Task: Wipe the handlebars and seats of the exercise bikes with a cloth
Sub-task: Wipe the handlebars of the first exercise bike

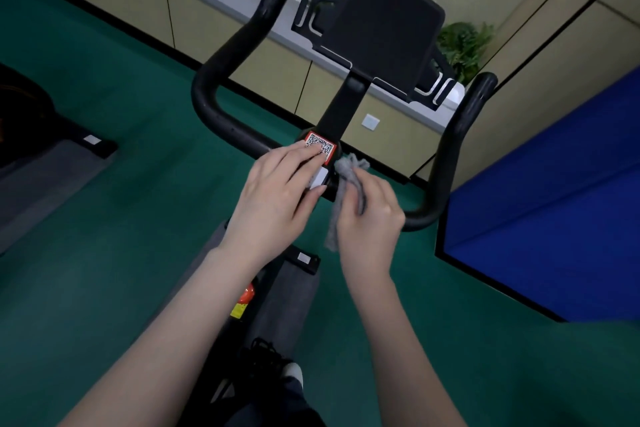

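**Grey cloth at the middle of the bike's bar**

From my far seat I see the fingers [375, 196] of the right hand [370, 218] curled tight round a small grey woolly cloth [346, 177]. The top of the cloth is bunched up and touches the middle of the black curved handlebar [221, 55]. A loose end hangs down under the hand.

The left hand [277, 198] lies flat on that same middle part. Its fingers [304, 156] are straight and hold nothing. The tips rest on a white square code sticker with a red edge [320, 146], just beside the cloth.

The bar bends up on both sides of the hands. Between the two ends a flat black screen holder [388, 31] stands on a black post.

Below the hands I see a round red knob [247, 293] on the bike frame, a grey mat [298, 291] under the bike, and a black laced shoe [273, 360].

The dark green floor [138, 184] is all around. A big blue panel [554, 201] stands on the right. Behind the bike runs a low beige cabinet [270, 69] with green plants [464, 45] on top.
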A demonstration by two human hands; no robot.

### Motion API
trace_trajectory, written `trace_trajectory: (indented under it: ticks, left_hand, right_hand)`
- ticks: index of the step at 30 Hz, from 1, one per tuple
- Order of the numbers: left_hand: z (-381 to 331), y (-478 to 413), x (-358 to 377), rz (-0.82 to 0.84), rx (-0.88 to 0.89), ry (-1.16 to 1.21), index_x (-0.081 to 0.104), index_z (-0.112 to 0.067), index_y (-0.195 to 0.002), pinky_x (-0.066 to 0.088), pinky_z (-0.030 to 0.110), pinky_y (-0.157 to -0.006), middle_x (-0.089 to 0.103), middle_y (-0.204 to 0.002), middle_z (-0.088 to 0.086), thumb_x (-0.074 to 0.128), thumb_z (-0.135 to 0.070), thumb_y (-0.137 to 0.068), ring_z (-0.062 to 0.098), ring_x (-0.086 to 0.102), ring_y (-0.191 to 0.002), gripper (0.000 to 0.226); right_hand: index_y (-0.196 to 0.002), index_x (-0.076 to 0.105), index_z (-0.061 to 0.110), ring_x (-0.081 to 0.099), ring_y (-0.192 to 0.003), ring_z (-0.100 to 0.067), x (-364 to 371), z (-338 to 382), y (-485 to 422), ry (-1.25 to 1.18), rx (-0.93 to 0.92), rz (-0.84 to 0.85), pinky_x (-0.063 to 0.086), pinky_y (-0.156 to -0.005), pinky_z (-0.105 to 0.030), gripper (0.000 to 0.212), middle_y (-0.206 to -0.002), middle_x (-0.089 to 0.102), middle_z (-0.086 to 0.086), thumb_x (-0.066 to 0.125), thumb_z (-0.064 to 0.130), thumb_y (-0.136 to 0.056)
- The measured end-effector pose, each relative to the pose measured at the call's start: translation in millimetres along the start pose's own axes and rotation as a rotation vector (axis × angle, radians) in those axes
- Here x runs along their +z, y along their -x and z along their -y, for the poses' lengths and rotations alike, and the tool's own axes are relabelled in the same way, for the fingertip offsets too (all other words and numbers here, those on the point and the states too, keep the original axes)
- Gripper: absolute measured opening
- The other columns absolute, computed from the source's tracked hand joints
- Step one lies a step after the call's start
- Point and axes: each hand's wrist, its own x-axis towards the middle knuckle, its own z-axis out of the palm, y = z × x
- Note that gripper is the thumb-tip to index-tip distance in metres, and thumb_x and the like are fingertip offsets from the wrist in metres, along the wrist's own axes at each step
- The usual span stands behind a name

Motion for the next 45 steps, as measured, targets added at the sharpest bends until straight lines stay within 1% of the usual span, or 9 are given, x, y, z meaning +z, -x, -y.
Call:
trace_trajectory:
  ticks: [3, 9, 17, 21, 26, 31, 34, 40, 45]
  left_hand:
    - [0, 0, 0, 0.006, 0.005, 0.0, 0.055, -0.006, -0.13, 0.03, 0.036, -0.107, 0.055, -0.132, 0.005, 0.049, -0.027, -0.095, 0.022, 0.044, -0.127, 0.041]
    - [2, 1, 5, -0.029, 0.004, -0.001, 0.055, -0.007, -0.13, 0.031, 0.037, -0.105, 0.055, -0.132, 0.004, 0.048, -0.027, -0.095, 0.021, 0.042, -0.127, 0.041]
    - [6, 0, 7, -0.032, 0.026, -0.006, 0.054, -0.009, -0.131, 0.032, 0.037, -0.103, 0.055, -0.132, 0.002, 0.049, -0.028, -0.095, 0.018, 0.04, -0.128, 0.042]
    - [7, 1, 8, -0.05, 0.028, -0.001, 0.055, -0.009, -0.13, 0.034, 0.038, -0.103, 0.056, -0.131, 0.002, 0.051, -0.027, -0.094, 0.019, 0.042, -0.127, 0.04]
    - [8, 1, 7, -0.043, 0.028, 0.001, 0.055, -0.009, -0.131, 0.034, 0.038, -0.103, 0.056, -0.132, 0.001, 0.051, -0.028, -0.094, 0.018, 0.041, -0.128, 0.041]
    - [8, 1, 7, -0.041, 0.04, -0.007, 0.055, -0.01, -0.131, 0.034, 0.038, -0.102, 0.055, -0.133, 0.001, 0.051, -0.029, -0.094, 0.017, 0.041, -0.128, 0.041]
    - [8, 1, 8, -0.044, 0.03, -0.008, 0.055, -0.011, -0.131, 0.034, 0.037, -0.103, 0.054, -0.133, 0.0, 0.049, -0.03, -0.095, 0.017, 0.041, -0.129, 0.041]
    - [9, 2, 9, -0.033, 0.024, -0.011, 0.053, -0.012, -0.133, 0.031, 0.035, -0.105, 0.053, -0.135, -0.001, 0.048, -0.031, -0.096, 0.016, 0.04, -0.13, 0.042]
    - [9, 2, 11, -0.047, 0.025, -0.013, 0.054, -0.012, -0.132, 0.034, 0.037, -0.105, 0.053, -0.135, -0.001, 0.047, -0.032, -0.096, 0.016, 0.041, -0.13, 0.042]
  right_hand:
    - [-0.109, 0.069, -0.003, 0.068, -0.089, -0.028, -3, -1, -5, 0.021, -0.014, 0.078, 0.045, -0.082, -0.021, 0.022, -0.103, 0.069, -0.017, 0.06, -0.001, -0.089]
    - [-0.112, 0.069, -0.001, 0.066, -0.09, -0.022, -28, -24, -10, 0.12, 0.005, 0.081, 0.039, -0.085, -0.01, 0.024, -0.104, 0.069, -0.015, 0.059, -0.002, -0.09]
    - [-0.105, 0.073, 0.003, 0.067, -0.081, -0.021, -14, -12, -16, 0.072, -0.084, 0.135, 0.053, -0.079, -0.027, 0.02, -0.097, 0.069, -0.012, 0.069, 0.011, -0.087]
    - [-0.101, 0.073, 0.0, 0.066, -0.075, -0.017, -20, -19, -17, 0.131, -0.075, 0.09, 0.053, -0.075, -0.022, 0.017, -0.09, 0.07, -0.013, 0.07, 0.006, -0.085]
    - [-0.098, 0.073, 0.006, 0.065, -0.082, -0.027, -3, -9, -43, 0.18, -0.019, 0.28, 0.051, -0.08, -0.038, 0.017, -0.091, 0.07, -0.011, 0.061, 0.015, -0.091]
    - [-0.094, 0.073, 0.014, 0.064, -0.085, -0.026, -10, -23, -63, 0.256, 0.069, 0.458, 0.053, -0.077, -0.035, 0.016, -0.09, 0.072, -0.01, 0.06, 0.023, -0.092]
    - [-0.092, 0.073, 0.013, 0.064, -0.078, -0.023, -26, -34, -60, 0.284, 0.053, 0.433, 0.051, -0.072, -0.029, 0.015, -0.085, 0.072, -0.008, 0.061, 0.021, -0.091]
    - [-0.096, 0.072, 0.015, 0.065, -0.087, -0.025, -15, -17, -52, 0.211, -0.052, 0.419, 0.052, -0.081, -0.038, 0.014, -0.092, 0.072, -0.005, 0.06, 0.015, -0.088]
    - [-0.104, 0.065, 0.02, 0.065, -0.087, -0.019, -35, -32, -43, 0.175, -0.062, 0.355, 0.054, -0.08, -0.036, 0.018, -0.095, 0.07, -0.003, 0.059, 0.01, -0.09]
